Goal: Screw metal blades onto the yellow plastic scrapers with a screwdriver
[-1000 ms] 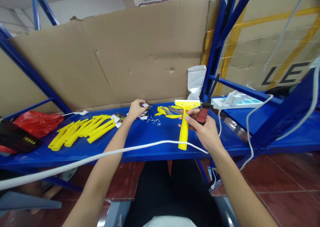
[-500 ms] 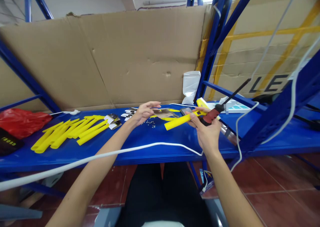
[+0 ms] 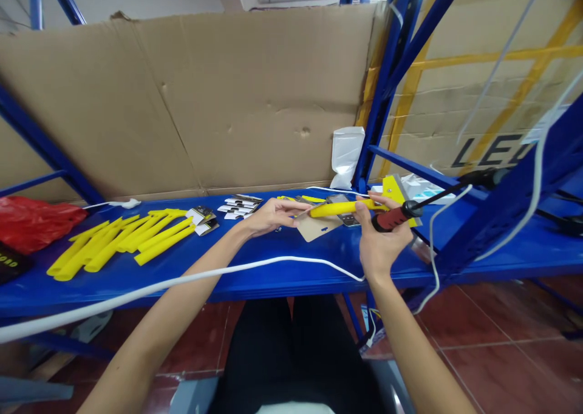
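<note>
My left hand (image 3: 272,216) pinches a brown cardboard backing card (image 3: 319,229) by its left edge; the card has a small hang hole. Against the card's upper side lies the handle of a yellow scraper (image 3: 336,209), whose wide head points right. My right hand (image 3: 383,244) grips the scraper near its head with the fingers. A screwdriver (image 3: 390,220) with a red and black grip is held in the same hand, its dark shaft pointing right. Part of the scraper's head is hidden behind the right hand and screwdriver.
Several yellow tubular handles (image 3: 113,241) lie at left beside a red plastic bag (image 3: 40,223). Black-and-white folded cards (image 3: 239,206) sit behind my left hand. A white cable (image 3: 282,259) crosses in front of the blue shelf (image 3: 255,277). A blue post (image 3: 387,86) rises at right.
The card and scraper have come together between my hands. The scraper's handle has swung to nearly level, and the screwdriver's shaft has tipped lower toward the right.
</note>
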